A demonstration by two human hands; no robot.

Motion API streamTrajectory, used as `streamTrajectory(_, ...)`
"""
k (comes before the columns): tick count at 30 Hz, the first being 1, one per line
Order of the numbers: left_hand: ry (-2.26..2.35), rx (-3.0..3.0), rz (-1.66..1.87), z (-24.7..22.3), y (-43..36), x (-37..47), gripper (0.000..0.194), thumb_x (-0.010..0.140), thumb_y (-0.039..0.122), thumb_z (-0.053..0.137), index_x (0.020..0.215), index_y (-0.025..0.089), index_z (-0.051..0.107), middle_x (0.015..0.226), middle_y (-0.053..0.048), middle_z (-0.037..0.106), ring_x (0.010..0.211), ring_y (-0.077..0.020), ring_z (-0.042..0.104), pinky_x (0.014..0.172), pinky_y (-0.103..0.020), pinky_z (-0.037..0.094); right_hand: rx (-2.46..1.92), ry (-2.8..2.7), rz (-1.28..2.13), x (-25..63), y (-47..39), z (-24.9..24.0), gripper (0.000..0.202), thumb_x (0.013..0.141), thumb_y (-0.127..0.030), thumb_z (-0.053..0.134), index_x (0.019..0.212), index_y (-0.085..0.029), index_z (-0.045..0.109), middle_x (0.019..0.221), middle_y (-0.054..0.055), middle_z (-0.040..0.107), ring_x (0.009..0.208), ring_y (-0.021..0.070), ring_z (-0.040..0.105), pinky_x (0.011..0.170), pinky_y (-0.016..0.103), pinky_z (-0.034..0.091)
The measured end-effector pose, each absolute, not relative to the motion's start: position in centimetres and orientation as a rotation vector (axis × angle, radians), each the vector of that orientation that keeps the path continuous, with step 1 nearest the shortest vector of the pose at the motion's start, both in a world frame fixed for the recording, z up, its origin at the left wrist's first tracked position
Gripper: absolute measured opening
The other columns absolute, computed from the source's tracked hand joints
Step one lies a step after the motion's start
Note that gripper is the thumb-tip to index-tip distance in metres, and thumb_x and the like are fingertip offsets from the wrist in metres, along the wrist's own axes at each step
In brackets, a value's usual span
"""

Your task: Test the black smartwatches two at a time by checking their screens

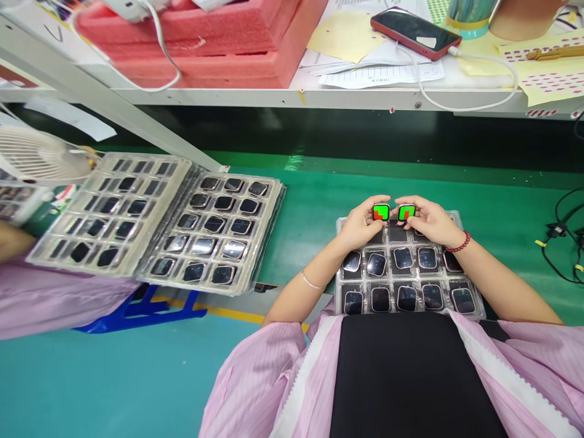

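Between the thumb and fingers of my left hand (362, 222) is a small square watch (381, 212), its screen lit green with a red patch. A second watch (406, 213), also lit green and red, is pinched in my right hand (429, 220). The two watches are side by side, a small gap apart, above the far edge of a clear plastic tray (340, 292). Several dark-screened watches (403, 258) lie in the tray's compartments. My hands partly cover its back row.
Left on the green table (305, 201) are two more trays of watches (213, 224). A fan (41, 155) and another person's arm (13, 241) are at the far left. Above, a shelf (255, 97) holds red foam (182, 52) and a phone (415, 31). Black cables (559, 231) lie right.
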State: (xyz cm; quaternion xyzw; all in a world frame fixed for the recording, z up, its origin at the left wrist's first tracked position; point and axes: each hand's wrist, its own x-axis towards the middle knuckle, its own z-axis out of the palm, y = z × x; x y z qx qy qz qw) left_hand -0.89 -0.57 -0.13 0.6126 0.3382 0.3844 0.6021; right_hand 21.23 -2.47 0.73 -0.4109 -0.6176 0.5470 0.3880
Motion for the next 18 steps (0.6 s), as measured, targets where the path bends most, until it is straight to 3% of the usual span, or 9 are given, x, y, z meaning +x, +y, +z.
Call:
streamTrajectory(7, 0.731, 1.416, 0.841, 0.0, -0.6, -1.0, 0.051, 0.083, 0.019, 0.062, 0.134, 0.019, 0.056, 0.114, -0.009, 0.069, 0.087, -0.0153, 0.069, 0.080, -0.030, 0.060, -1.057, -1.535, 1.367, 21.2, -2.5, 1.1, 0.032, 0.082, -0.022, 0.069, 0.114, -0.024, 0.065, 0.101, 0.005, 0.074, 0.078, 0.0181, 0.072, 0.068, 0.032, 0.063)
streamTrajectory(12, 0.724, 1.410, 0.853, -0.1, -0.6, -1.0, 0.049, 0.085, 0.026, 0.067, 0.132, 0.018, 0.057, 0.111, -0.009, 0.071, 0.094, -0.0177, 0.070, 0.085, -0.031, 0.059, -1.088, -1.528, 1.378, 21.2, -2.6, 1.6, 0.024, 0.085, -0.027, 0.068, 0.109, -0.023, 0.067, 0.095, 0.004, 0.074, 0.073, 0.0172, 0.071, 0.062, 0.030, 0.061)
streamTrajectory(18, 0.752, 1.445, 0.867, -0.2, -0.6, -1.0, 0.050, 0.082, 0.023, 0.068, 0.131, 0.016, 0.059, 0.109, -0.010, 0.071, 0.096, -0.0186, 0.070, 0.085, -0.031, 0.057, -1.085, -1.526, 1.382, 21.1, -2.6, 1.8, 0.026, 0.082, -0.024, 0.070, 0.108, -0.023, 0.067, 0.094, 0.004, 0.074, 0.073, 0.0172, 0.071, 0.061, 0.030, 0.060)
